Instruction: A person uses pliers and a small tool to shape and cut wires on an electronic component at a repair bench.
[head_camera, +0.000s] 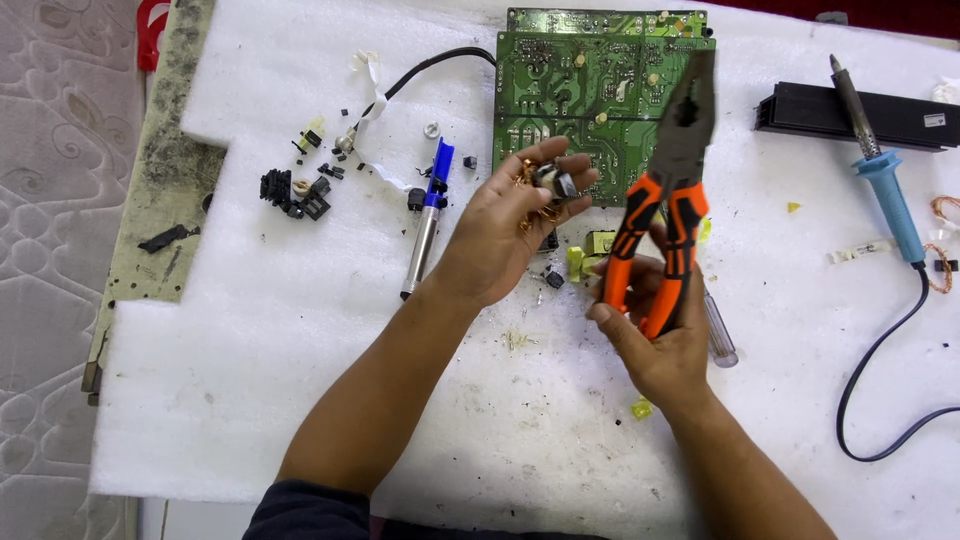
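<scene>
White foam sheet (300, 380), left hand (500, 235) fingers holding copper-wound coil (548, 185), right hand (655, 335) gripping orange pliers (668, 190).

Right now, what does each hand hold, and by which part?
The right hand grips the pliers by their orange handles. The left hand pinches a small copper-wound component at the fingertips.

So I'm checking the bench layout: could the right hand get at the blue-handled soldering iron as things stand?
Probably not at once: the right hand is full, gripping the orange-handled pliers. The soldering iron lies in the open on the white foam to that hand's right, with nothing across the way.
</scene>
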